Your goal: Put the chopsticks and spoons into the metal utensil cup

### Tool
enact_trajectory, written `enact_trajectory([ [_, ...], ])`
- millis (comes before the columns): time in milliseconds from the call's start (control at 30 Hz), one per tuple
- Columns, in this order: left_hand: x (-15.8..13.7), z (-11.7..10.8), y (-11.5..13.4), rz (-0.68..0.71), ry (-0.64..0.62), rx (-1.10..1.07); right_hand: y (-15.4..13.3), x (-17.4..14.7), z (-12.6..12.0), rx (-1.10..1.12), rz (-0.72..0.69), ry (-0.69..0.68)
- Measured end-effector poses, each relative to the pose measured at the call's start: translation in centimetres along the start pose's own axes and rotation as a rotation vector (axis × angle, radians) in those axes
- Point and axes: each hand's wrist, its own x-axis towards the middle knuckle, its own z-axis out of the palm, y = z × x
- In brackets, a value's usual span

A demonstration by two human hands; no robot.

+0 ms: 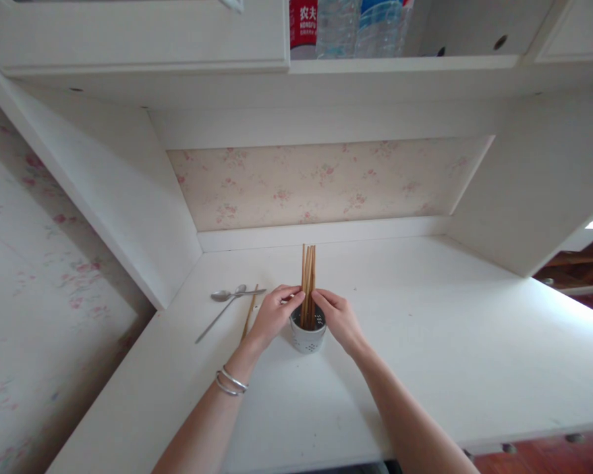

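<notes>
A bundle of wooden chopsticks (308, 270) stands upright in a light grey holder (308, 341) with small holes in its wall. From the left, my left hand (278, 309) pinches the chopsticks between thumb and fingers. My right hand (337, 315) closes on the same bundle from the right side. Left of the holder, a single chopstick (250, 313) lies on the white desk, partly hidden by my left hand and wrist. Beside it rest two metal spoons, one long-handled spoon (215, 322) and one shorter spoon (221, 296), their handles crossing.
The white desk top (425, 342) is enclosed by a left side panel (103, 178) and a right side panel (534, 178). Overhead, a shelf (405, 64) holds plastic bottles (338, 29) and a red package (303, 26). Flowered wallpaper (316, 184) shows behind.
</notes>
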Motion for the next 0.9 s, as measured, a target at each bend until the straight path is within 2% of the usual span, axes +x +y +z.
enact_trajectory([
  [133, -0.14, 0.06, 0.11, -0.038, -0.020, -0.019, 0.01, 0.04, -0.01, 0.001, 0.011, 0.000],
  [267, -0.21, -0.10, 0.14, 0.018, -0.047, 0.031, 0.10, 0.08, -0.10, -0.028, 0.010, -0.001],
  [533, -0.06, -0.25, -0.26, 0.095, 0.044, 0.109, 0.51, 0.21, -0.05, -0.055, -0.006, 0.018],
  [767, 0.09, -0.25, -0.34, 0.076, -0.035, 0.114, 0.36, 0.09, -0.09, -0.053, 0.002, -0.006],
  [900, 0.02, -0.20, -0.34, 0.003, -0.032, 0.009, 0.06, 0.01, -0.15, -0.043, 0.005, -0.011],
])
